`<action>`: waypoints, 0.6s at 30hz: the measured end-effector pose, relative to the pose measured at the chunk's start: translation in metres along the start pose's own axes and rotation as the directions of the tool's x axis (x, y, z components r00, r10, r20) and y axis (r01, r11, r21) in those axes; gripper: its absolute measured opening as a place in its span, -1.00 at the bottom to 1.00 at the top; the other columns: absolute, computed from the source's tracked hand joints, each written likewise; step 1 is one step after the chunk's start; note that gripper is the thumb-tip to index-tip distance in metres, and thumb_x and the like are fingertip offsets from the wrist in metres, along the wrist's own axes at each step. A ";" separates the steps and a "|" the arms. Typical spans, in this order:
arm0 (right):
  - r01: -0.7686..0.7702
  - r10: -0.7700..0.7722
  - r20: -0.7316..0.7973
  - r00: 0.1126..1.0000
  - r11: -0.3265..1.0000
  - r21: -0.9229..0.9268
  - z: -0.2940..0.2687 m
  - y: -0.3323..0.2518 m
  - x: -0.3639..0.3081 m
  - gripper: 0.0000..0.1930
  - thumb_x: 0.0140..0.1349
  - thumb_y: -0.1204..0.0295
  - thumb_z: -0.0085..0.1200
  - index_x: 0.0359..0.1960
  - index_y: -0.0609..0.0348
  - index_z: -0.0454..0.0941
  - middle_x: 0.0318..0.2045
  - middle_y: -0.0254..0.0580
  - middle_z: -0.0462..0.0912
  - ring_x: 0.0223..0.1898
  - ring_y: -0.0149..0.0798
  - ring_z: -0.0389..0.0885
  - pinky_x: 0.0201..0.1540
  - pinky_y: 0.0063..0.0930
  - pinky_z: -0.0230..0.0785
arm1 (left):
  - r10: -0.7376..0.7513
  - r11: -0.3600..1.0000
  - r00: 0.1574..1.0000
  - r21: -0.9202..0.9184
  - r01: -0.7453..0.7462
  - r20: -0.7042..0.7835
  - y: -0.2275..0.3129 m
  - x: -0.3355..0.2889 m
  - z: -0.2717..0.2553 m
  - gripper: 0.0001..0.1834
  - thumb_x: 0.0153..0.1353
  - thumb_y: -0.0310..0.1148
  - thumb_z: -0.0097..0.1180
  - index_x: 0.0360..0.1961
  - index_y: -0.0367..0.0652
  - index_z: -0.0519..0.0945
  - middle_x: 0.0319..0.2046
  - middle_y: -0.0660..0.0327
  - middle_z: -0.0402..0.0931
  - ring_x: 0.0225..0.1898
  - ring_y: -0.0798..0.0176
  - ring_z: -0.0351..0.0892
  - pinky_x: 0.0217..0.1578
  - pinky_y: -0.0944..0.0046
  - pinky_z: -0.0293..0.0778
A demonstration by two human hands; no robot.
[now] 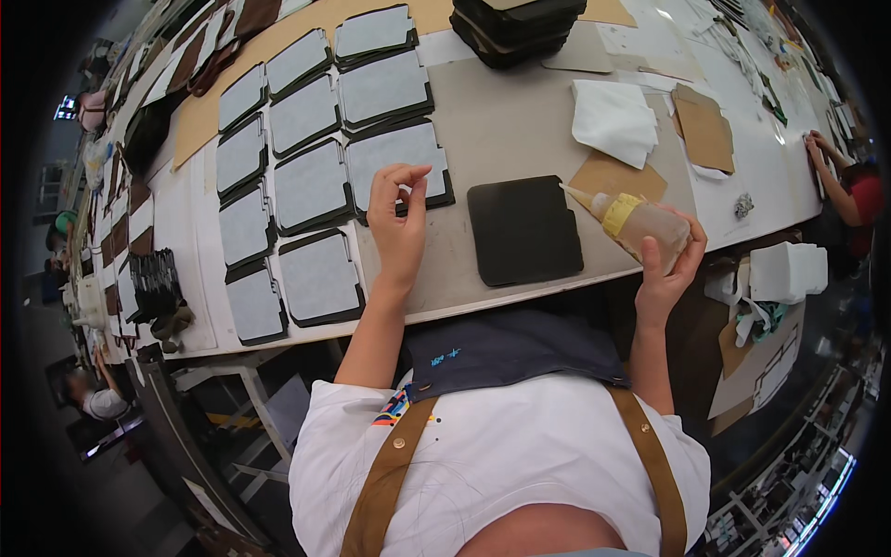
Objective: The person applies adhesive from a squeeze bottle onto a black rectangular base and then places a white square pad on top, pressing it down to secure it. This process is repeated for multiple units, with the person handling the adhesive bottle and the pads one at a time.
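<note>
Clock: centred on the black panel (524,237).
Left grip (397,218): 9 o'clock; fingers half curled, thumb near fingertips, a gap between, nothing seen in it.
Black panel: flat before me, between my hands, touched by neither; left fingertips on its margin should stop any sliding.
Nozzle (577,195): by the panel's 1 o'clock corner; contact cannot be told. I judge a low, slanted tip steadiest.
Bottle (654,232): 3 o'clock, cloudy, yellow band at its neck; light, even pressure advised, since a hard squeeze could overrun.
Right grip (666,283): closed round the bottle's body.
Surface (450,269), 10 o'clock: grey-faced panels (308,187), dark-edged, in rows.
Surface, 12 o'clock: dark stack (520,37).
Surface, 1 to 2 o'clock: white sheets (613,121), then brown cards (703,135).
Room, 8 o'clock: person in white (104,401).
Room, 3 o'clock: person in red (868,200), hands at the surface's edge.
</note>
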State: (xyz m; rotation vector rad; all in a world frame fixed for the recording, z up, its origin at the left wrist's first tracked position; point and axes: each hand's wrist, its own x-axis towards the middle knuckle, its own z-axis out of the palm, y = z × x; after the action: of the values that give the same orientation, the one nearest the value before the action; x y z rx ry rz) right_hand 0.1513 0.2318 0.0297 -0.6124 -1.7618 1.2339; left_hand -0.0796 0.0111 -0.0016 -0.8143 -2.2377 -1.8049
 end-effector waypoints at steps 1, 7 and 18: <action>0.003 -0.003 -0.001 1.000 1.000 -0.003 0.001 0.000 0.000 -0.46 0.23 0.41 0.30 0.17 0.19 0.29 0.07 -0.07 0.49 0.15 -0.21 0.46 0.29 -0.27 0.26 | 0.005 1.000 1.000 -0.005 -0.005 0.000 0.001 0.000 0.000 -0.83 0.24 -0.65 0.15 -0.23 -0.15 0.66 -0.23 0.29 0.54 -0.32 0.40 0.47 -0.42 0.42 0.31; -0.006 0.006 -0.012 1.000 1.000 -0.020 0.003 -0.003 -0.001 -0.46 0.25 0.39 0.29 0.17 0.20 0.29 0.07 -0.06 0.48 0.15 -0.21 0.46 0.29 -0.28 0.26 | -0.045 0.998 0.999 -0.039 0.046 0.029 0.001 -0.004 -0.002 -0.86 0.26 -0.63 0.16 -0.24 -0.15 0.64 -0.21 0.32 0.54 -0.27 0.48 0.44 -0.35 0.49 0.30; 0.047 -0.046 0.019 0.999 0.997 -0.063 0.005 -0.004 -0.004 -0.44 0.25 0.38 0.29 0.20 0.22 0.27 0.09 -0.03 0.46 0.18 -0.18 0.46 0.31 -0.26 0.24 | 0.000 0.999 1.000 -0.039 0.000 -0.002 -0.006 -0.004 -0.002 -0.80 0.20 -0.68 0.14 -0.28 -0.13 0.66 -0.23 0.31 0.54 -0.37 0.46 0.44 -0.49 0.46 0.26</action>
State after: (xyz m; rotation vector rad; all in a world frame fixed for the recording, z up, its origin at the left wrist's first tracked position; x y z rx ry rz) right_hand 0.1493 0.2244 0.0308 -0.5950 -1.8254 1.1588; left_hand -0.0792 0.0072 -0.0082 -0.8192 -2.2081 -1.8543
